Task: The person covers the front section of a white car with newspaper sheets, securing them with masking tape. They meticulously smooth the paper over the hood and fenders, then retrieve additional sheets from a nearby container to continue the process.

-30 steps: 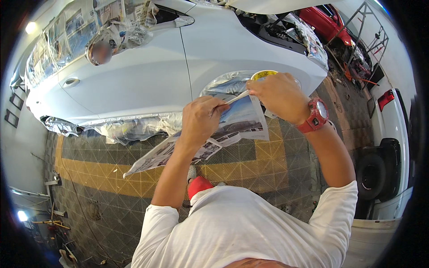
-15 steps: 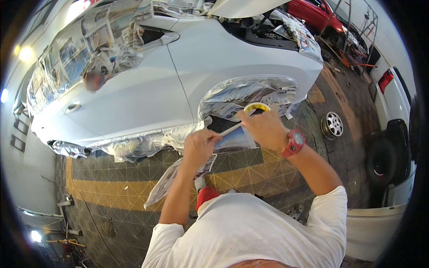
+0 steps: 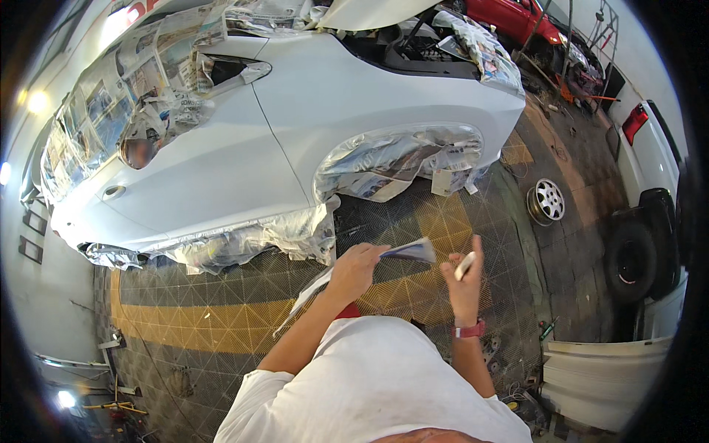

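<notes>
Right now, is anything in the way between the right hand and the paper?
Nothing visible is. The left hand holds the newspaper, its loose end pointing toward the right hand, which holds a white roll. Patterned floor shows through the gap between them.

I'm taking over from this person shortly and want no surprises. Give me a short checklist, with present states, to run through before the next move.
1. Newspaper sheet secure in the left hand: ok, gripped, with paper showing on both sides of the hand.
2. Pale roll secure in the right hand: ok, held among the fingers.
3. Strip joining roll and sheet: cannot tell; none is visible between the hands.
4. Wheel arch covering in place: ok, plastic and newspaper span the opening.
5. Covering's edges fully sealed: cannot tell at this size.
6. Floor free of loose parts: not ok, a wheel rim sits there.
</notes>
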Motion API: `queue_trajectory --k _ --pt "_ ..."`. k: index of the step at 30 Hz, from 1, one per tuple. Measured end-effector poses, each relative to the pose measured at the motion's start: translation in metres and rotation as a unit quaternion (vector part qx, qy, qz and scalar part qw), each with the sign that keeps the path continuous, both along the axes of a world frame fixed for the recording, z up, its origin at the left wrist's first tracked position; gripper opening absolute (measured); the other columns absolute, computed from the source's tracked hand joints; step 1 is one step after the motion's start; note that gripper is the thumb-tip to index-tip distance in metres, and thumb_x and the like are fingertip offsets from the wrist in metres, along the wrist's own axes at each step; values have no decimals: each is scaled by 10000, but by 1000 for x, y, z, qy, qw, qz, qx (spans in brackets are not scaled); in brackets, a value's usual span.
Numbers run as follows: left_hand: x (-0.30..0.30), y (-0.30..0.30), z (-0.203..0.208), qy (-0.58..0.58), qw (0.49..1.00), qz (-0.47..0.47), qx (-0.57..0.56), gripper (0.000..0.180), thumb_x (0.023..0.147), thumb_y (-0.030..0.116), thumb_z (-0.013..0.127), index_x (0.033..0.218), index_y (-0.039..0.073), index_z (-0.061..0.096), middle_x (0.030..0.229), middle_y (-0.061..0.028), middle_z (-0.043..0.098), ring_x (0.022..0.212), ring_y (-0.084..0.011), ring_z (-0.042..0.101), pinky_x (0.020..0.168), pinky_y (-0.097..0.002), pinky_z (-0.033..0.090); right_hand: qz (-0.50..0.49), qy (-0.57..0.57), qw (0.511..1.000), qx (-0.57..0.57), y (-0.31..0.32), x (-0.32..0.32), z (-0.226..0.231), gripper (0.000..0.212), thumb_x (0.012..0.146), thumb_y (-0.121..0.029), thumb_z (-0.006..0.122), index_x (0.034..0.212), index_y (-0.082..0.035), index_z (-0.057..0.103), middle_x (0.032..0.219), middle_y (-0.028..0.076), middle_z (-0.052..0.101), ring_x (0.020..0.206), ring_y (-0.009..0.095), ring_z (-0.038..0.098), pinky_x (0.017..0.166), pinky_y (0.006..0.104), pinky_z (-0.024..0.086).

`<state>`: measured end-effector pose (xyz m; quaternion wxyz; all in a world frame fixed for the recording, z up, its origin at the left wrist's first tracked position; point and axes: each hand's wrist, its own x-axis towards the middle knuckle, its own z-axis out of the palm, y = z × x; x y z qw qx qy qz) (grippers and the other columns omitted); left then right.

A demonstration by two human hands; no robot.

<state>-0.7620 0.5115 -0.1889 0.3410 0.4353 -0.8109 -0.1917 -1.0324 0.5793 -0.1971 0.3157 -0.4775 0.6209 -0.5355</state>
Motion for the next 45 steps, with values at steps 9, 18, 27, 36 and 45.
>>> queue_trajectory --k 9,18,27,36,45 --pt "-57 -67 40 -34 990 -138 9 580 912 -13 631 1463 167 637 914 -113 620 820 -325 652 748 -453 560 -87 84 992 -22 -57 -9 26 506 939 -52 750 1416 -89 586 1492 144 525 1224 251 619 940 352 561" --pt "-130 -194 9 2 981 -157 111 840 945 99 690 1690 196 315 1047 -155 710 919 -367 715 752 -487 567 -179 193 962 -68 -158 -69 39 146 925 10 730 1071 -10 734 1242 131 674 1084 270 683 850 378 564" --pt "-230 -359 72 104 928 -344 96 576 932 56 718 1495 52 596 993 -261 743 903 -441 735 817 -417 584 -175 276 933 -149 -296 -133 87 372 957 -66 754 1308 -72 633 1491 174 567 1317 322 575 1006 386 483" --pt "-423 -468 129 128 926 -284 212 344 1056 283 582 1015 -34 707 878 -295 698 874 -509 673 805 -535 512 -193 -28 981 15 -309 -101 7 692 970 -205 794 1492 -77 358 1296 108 497 1183 237 538 1003 357 469" --pt "-569 -462 213 319 860 -394 59 220 1009 191 616 1053 23 751 934 -256 732 892 -476 702 786 -496 539 24 -557 816 153 -356 -204 -124 426 1091 -415 614 1421 -151 559 1294 -5 653 1121 181 655 842 396 588"
